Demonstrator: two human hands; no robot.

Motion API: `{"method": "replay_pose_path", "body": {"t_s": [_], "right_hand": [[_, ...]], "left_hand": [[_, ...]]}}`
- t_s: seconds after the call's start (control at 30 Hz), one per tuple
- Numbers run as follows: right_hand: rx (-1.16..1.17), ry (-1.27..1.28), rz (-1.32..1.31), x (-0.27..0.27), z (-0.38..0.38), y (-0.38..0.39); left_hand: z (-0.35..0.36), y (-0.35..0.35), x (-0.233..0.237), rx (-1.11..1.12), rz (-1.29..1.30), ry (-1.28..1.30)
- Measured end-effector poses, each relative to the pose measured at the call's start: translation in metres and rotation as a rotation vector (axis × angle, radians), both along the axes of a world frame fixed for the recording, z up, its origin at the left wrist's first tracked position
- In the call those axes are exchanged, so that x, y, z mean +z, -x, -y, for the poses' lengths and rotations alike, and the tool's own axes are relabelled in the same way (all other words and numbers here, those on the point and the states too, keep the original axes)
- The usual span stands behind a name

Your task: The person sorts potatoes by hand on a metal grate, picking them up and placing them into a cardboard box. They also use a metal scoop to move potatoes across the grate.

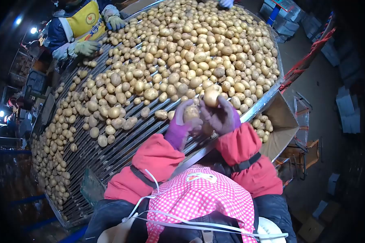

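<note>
Both my hands wear purple gloves and meet over the near edge of a slatted metal table [121, 148]. My left hand [184, 123] is closed around a potato [190, 114], its fingers curled about the sides. Close beside it, my right hand [223, 115] grips another potato [211, 97], raised at the fingertips. Many loose potatoes [182, 56] spread across the slats beyond my hands, thickest at the far side and right. The lower fingers of both hands partly hide one another.
An open cardboard box [278, 121] with potatoes [262, 126] stands below the table's right edge. Across the table at upper left, a person in a yellow apron [85, 22] rests gloved hands by the potatoes. White cables [182, 220] lie across my lap.
</note>
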State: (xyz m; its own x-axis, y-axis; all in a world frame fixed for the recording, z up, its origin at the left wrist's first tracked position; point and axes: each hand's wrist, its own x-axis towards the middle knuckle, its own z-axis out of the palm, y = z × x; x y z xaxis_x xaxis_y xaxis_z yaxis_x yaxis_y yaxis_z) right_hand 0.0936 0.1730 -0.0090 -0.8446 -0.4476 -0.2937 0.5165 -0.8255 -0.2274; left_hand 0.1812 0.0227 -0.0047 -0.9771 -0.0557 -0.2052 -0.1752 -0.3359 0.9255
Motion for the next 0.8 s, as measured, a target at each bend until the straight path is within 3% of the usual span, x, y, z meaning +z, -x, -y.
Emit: {"method": "replay_pose_path", "body": {"t_s": [0.1,0.17,0.23,0.3,0.33,0.43,0.47,0.53,0.57,0.6,0.67,0.77,0.8], "right_hand": [[-0.022,-0.062,-0.029,-0.009,-0.002,0.043],[-0.106,-0.227,0.010,0.023,0.002,0.045],[0.197,-0.426,-0.126,0.029,0.010,0.019],[0.485,-0.792,-0.629,-0.023,0.018,-0.002],[0.487,-0.759,-0.599,-0.014,0.020,-0.020],[0.449,-0.588,-0.473,0.012,0.013,-0.052],[0.415,-0.485,-0.411,0.012,0.002,-0.053],[0.298,-0.252,-0.271,0.013,-0.015,-0.052],[0.335,-0.192,-0.221,-0.003,-0.037,-0.046],[0.066,-0.651,-0.733,-0.030,-0.043,-0.047],[-0.116,-1.127,-1.028,-0.035,-0.056,-0.055],[-0.155,-1.511,-1.198,-0.014,-0.093,-0.065],[-0.080,-1.417,-1.076,-0.032,-0.104,-0.064]], "left_hand": [[0.010,-0.010,0.009,0.088,0.006,-0.190],[0.018,-0.013,0.023,0.088,0.062,-0.256],[0.023,-0.014,0.033,0.068,0.120,-0.327],[0.024,-0.018,0.020,0.067,0.104,0.054],[0.018,-0.015,0.014,0.092,0.031,0.237],[0.005,-0.008,0.027,0.103,0.049,0.118],[-0.004,-0.004,0.040,0.121,0.112,-0.121],[-0.016,0.005,0.042,0.038,0.152,-0.183],[-0.019,0.010,0.034,-0.062,0.123,-0.004],[-0.024,0.014,0.026,-0.164,0.091,0.176],[-0.042,0.015,0.032,-0.325,0.010,0.372],[-0.067,0.000,0.039,-0.409,-0.206,0.453],[-0.074,0.001,0.028,-0.378,-0.338,0.505]]}}
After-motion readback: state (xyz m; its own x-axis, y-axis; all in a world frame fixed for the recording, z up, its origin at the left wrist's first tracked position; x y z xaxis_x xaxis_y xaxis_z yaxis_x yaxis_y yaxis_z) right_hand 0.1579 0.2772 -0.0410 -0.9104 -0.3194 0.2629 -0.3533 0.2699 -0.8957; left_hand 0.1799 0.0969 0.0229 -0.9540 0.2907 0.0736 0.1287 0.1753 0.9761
